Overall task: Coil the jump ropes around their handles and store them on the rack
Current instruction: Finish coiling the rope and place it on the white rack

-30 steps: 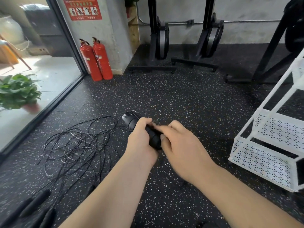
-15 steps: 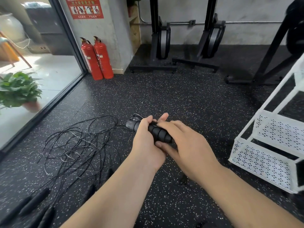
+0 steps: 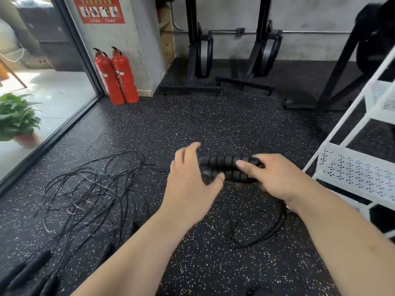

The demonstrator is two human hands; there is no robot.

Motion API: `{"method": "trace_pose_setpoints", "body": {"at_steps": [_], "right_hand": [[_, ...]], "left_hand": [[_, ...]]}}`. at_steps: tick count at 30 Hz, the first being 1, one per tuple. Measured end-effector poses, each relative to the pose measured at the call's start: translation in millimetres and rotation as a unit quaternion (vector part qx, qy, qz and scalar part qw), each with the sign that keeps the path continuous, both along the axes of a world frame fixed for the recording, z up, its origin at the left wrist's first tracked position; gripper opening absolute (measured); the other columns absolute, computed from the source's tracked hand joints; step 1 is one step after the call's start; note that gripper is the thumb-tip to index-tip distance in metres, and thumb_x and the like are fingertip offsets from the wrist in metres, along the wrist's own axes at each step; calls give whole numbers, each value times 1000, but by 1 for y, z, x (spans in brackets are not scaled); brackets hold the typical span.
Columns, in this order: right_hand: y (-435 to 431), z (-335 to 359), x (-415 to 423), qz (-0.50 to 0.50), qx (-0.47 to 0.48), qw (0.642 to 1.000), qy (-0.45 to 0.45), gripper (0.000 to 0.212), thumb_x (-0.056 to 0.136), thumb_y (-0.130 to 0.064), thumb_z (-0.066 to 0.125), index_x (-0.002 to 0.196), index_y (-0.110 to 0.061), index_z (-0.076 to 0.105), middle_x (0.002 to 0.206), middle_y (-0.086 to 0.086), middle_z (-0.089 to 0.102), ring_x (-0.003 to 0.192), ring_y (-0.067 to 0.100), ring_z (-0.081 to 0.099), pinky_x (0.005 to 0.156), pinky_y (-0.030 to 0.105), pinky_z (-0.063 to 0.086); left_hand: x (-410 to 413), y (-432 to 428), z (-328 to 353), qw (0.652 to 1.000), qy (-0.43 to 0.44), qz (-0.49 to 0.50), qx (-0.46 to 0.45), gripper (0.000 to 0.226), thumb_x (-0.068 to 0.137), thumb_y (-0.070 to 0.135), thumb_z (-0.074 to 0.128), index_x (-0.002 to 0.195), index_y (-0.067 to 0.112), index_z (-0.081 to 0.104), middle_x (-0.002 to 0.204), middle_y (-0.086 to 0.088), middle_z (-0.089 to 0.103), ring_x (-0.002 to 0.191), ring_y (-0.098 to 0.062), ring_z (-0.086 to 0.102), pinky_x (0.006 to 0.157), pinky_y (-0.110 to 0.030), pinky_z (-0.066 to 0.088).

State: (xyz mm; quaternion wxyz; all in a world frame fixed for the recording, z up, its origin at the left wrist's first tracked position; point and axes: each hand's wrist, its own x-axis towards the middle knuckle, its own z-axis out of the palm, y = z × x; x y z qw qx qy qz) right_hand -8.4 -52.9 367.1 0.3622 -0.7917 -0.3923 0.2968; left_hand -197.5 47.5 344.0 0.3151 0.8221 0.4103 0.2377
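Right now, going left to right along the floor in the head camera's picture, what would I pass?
Potted plant → tangled jump ropes → left hand → black handles → right hand → white rack.

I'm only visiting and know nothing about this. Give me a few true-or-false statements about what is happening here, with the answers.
1. The right hand grips two black ribbed handles held side by side. True.
2. The left hand is curled tightly round the handles. False: its fingers are spread open at the handles' left end.
3. A tangle of thin black ropes lies on the floor to the person's left. True.
4. The white rack stands on the person's left. False: it is on the right.
5. Three fire extinguishers stand by the wall. False: there are two red fire extinguishers.
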Motion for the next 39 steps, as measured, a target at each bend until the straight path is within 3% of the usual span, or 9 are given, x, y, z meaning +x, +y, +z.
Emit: {"method": "trace_pose_setpoints", "body": {"at_steps": [4, 7, 10, 13, 20, 23, 27, 33, 39], "right_hand": [[-11, 8, 3, 135, -55, 986, 81, 30, 99, -48, 70, 97, -18, 73, 69, -10, 66, 55, 6, 47, 56, 21, 40], [-12, 9, 0, 120, -39, 984, 128, 29, 97, -50, 71, 95, -21, 76, 71, -7, 67, 59, 7, 47, 54, 17, 39], [-8, 7, -9, 72, -26, 984, 161, 45, 96, -65, 62, 95, -23, 78, 80, 2, 76, 62, 8, 48, 57, 22, 37], [-4, 5, -22, 22, 2, 991, 129, 64, 98, -72, 53, 96, -13, 78, 67, -1, 71, 51, 2, 50, 61, 26, 36], [-3, 4, -28, -15, 23, 993, 118, 61, 100, -67, 53, 95, -11, 78, 60, -11, 64, 45, -4, 52, 61, 23, 40], [-3, 1, -31, -2, 27, 992, 123, 55, 103, -60, 54, 91, -13, 79, 61, -11, 70, 52, -1, 62, 58, 16, 44], [5, -20, -46, -25, 4, 999, 28, 58, 100, -69, 53, 91, -18, 81, 81, -4, 80, 85, 16, 74, 85, 35, 56], [11, -16, -49, -91, 51, 987, 120, 60, 97, -70, 57, 93, -15, 80, 74, -6, 74, 73, 16, 66, 63, 33, 44], [5, -8, -43, 6, 22, 991, 130, 64, 100, -72, 47, 93, -17, 79, 72, -5, 75, 59, 1, 55, 68, 27, 39]], "left_hand": [[-3, -4, -4, 945, 172, -136, 242, 109, 83, 62, 80, 166, 34, 15, 167, 10, 28, 158, -21, 22, 130, -42, 22], [0, -8, -3, 937, 220, -122, 242, 76, 87, 55, 77, 146, 38, 32, 127, 10, 60, 114, -22, 64, 93, -36, 49], [2, -10, 3, 962, 202, -104, 152, 49, 83, 48, 73, 113, 35, 37, 94, 10, 61, 80, -20, 63, 68, -36, 49], [3, -10, 6, 977, 167, -116, 66, 49, 76, 48, 76, 103, 35, 37, 82, 10, 62, 73, -16, 62, 68, -38, 56], [-2, -11, 6, 981, 118, -154, 15, 58, 77, 66, 79, 96, 35, 34, 82, 11, 63, 71, -9, 61, 61, -32, 45], [-4, -6, 3, 968, 168, -172, 69, 55, 83, 70, 71, 107, 38, 34, 99, 15, 56, 87, -11, 60, 76, -35, 47], [-1, -4, -8, 940, 258, -120, 185, 76, 88, 67, 70, 143, 33, 31, 130, 4, 49, 123, -24, 52, 105, -44, 45], [6, -6, 0, 964, 186, -84, 171, 55, 82, 51, 75, 112, 33, 32, 106, 11, 57, 90, -22, 62, 73, -36, 46], [-6, -1, 4, 967, 195, -101, 127, 48, 79, 53, 71, 102, 35, 34, 87, 11, 59, 76, -19, 58, 68, -36, 48]]}}
